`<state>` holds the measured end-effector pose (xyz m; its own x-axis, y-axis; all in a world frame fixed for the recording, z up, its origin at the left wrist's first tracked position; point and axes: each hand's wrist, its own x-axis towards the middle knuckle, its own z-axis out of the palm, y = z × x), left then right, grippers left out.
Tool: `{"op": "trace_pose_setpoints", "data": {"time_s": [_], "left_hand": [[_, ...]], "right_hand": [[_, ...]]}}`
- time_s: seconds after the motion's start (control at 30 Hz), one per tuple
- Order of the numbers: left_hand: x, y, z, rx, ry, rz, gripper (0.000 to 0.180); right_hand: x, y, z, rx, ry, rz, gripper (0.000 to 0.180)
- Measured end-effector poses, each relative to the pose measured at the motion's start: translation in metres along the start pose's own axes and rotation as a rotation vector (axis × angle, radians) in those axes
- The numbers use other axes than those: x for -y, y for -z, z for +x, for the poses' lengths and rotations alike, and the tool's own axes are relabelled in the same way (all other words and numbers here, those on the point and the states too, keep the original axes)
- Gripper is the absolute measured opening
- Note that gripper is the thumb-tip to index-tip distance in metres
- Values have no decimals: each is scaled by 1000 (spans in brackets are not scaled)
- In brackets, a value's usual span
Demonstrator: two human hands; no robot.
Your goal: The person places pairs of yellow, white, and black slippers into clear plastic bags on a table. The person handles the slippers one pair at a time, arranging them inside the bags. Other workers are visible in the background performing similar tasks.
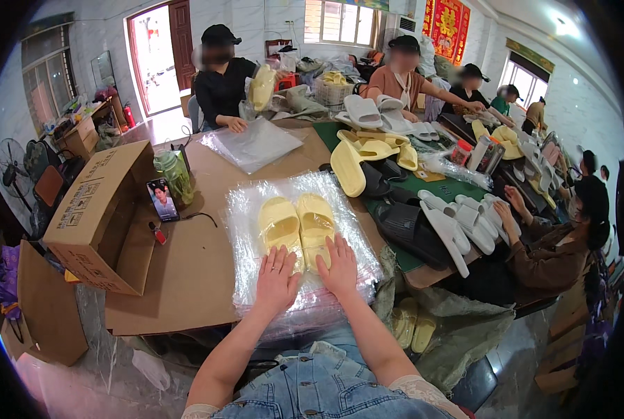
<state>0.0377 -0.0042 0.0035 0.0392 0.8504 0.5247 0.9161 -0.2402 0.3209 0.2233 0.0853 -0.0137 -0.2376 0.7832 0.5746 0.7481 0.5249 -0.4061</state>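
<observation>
A pair of pale yellow slide slippers [281,222] lies side by side, toes pointing away from me, on a stack of clear plastic bags [245,206]. Whether they sit on the top bag or inside it, I cannot tell. My left hand [278,278] rests on the heel end of the left slipper, its fingers stretched out. On the other slipper's heel lies my right hand [338,268], also flat with fingers extended. The palms partly hide both heels. Neither hand grips anything.
Left of the bags are a cardboard box [102,216], a propped phone [162,200] and a green-tinted jar [175,174]. Black slippers [411,234] and white slippers [459,227] crowd the right side. Across the table, a person [222,84] handles yellow slippers beside more plastic bags [252,144]; several others work along the right.
</observation>
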Motion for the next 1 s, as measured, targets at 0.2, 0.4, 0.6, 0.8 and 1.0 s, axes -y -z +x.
{"op": "trace_pose_setpoints", "data": {"time_s": [0.2, 0.4, 0.6, 0.8, 1.0], "left_hand": [[3, -1, 0, 14, -7, 6, 54], [0, 2, 2, 27, 10, -7, 54], [2, 0, 1, 11, -5, 2, 54], [2, -1, -1, 7, -11, 11, 54], [0, 2, -1, 26, 3, -4, 54]], "right_hand": [[0, -1, -1, -11, 8, -7, 60], [1, 0, -2, -4, -3, -3, 60], [0, 0, 0, -8, 4, -11, 60], [0, 0, 0, -20, 10, -1, 60], [0, 1, -2, -18, 10, 12, 60]]}}
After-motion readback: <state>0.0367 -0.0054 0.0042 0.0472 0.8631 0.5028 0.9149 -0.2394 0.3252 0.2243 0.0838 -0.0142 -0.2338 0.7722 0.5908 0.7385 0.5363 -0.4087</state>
